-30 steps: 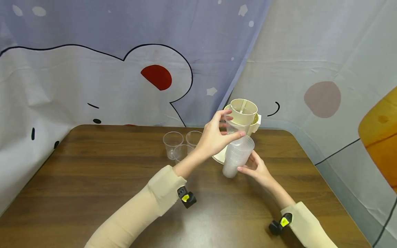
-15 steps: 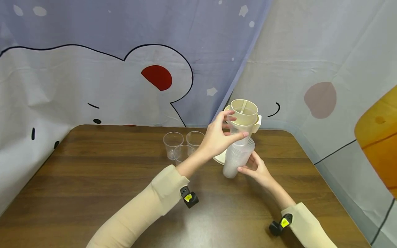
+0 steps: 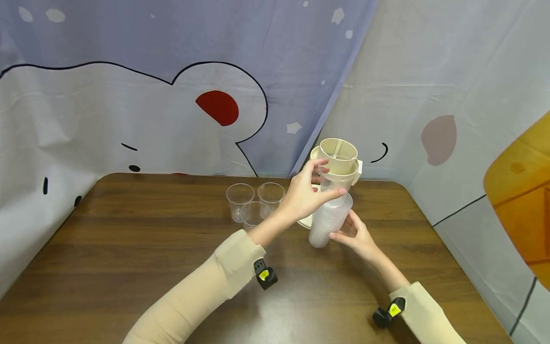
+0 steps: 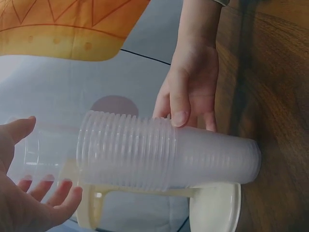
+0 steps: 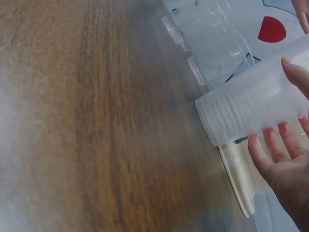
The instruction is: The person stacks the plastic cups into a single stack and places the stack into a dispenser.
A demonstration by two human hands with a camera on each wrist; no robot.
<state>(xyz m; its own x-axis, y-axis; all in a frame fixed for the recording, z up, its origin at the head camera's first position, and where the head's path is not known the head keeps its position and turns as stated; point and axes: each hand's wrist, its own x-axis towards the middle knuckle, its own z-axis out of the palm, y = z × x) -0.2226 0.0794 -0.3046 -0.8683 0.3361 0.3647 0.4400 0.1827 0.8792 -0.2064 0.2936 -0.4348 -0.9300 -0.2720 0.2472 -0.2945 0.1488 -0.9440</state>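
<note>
The left arm extends forward and to the right, and its beige sleeve ends just before the wrist. The left hand is the higher one, with thumb stretched and fingers bent and slightly spread, holding in a grip. The right arm reaches forward and to the left. The right hand, lower and apart from the left, grips with its thumb opposite the curved fingers.

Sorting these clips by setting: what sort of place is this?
Likely an indoor recording corner, though the room beyond is hidden: a wood-grain table with clear cups, cartoon-printed fabric hung close behind it, and small black wrist cameras.
</note>
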